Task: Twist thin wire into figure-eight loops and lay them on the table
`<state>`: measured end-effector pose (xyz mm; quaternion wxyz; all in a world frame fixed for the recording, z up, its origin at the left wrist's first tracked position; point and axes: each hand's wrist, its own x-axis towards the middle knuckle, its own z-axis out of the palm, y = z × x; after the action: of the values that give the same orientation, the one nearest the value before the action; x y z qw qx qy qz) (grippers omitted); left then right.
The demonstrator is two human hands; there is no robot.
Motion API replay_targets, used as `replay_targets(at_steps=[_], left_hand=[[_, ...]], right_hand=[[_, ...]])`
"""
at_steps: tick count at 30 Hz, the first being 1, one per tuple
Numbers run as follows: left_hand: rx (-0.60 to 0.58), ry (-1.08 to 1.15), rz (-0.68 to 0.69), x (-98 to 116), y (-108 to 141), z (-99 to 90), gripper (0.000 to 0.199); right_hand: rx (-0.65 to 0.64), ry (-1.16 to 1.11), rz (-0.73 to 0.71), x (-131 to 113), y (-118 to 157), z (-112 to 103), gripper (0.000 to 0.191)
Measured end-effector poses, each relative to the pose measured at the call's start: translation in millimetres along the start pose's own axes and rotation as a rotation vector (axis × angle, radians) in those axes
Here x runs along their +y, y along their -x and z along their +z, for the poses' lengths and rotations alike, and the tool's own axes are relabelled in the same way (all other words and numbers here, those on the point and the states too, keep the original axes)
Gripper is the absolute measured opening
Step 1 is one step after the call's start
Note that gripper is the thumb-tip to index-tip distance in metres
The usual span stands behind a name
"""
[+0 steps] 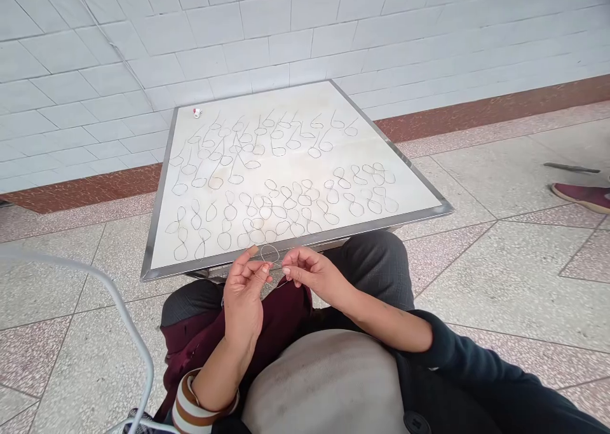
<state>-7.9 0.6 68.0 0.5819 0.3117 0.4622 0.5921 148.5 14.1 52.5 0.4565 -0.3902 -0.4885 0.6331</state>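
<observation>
Just over the table's near edge, my left hand (246, 288) pinches a thin wire (270, 246) bent into a small loop. The loop stands up between my two hands. My right hand (312, 272) closes thumb and fingertips on the same wire, to the right of the crossing below the loop. Part of the wire curves beneath my fingers. On the white table (305, 157) lie many similar wire pieces. Those at the back are single loops with straight tails (277, 151); those nearer me are figure-eight shapes (231, 205).
The table has a metal edge (157, 230) and stands by a white tiled wall (267, 27). A small red and white object (197, 112) sits at its far left corner. A pale metal tube frame (128, 319) is at lower left. Someone's shoe (581, 196) shows at right.
</observation>
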Motion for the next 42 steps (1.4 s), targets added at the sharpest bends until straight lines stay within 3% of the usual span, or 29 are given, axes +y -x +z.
replay_targets(at_steps=[12, 18, 23, 30, 42], left_hand=[[-0.030, -0.067, -0.028, -1, -1, -0.8, 0.040], [-0.092, -0.101, -0.087, -2, -1, -5.7, 0.053], [-0.029, -0.115, -0.056, -5, -2, -6.0, 0.058], [-0.030, -0.108, -0.084, -6, -1, -3.3, 0.057], [-0.071, -0.150, -0.050, -5, -1, -1.4, 0.049]], right_hand=[[0.047, 0.069, -0.022, 6, -7, 5, 0.024], [0.054, 0.016, -0.010, 7, -8, 0, 0.023], [0.013, -0.047, 0.002, 6, -8, 0, 0.023], [-0.017, -0.143, 0.032, 10, -9, 1, 0.027], [0.058, -0.012, -0.063, 17, -8, 4, 0.017]])
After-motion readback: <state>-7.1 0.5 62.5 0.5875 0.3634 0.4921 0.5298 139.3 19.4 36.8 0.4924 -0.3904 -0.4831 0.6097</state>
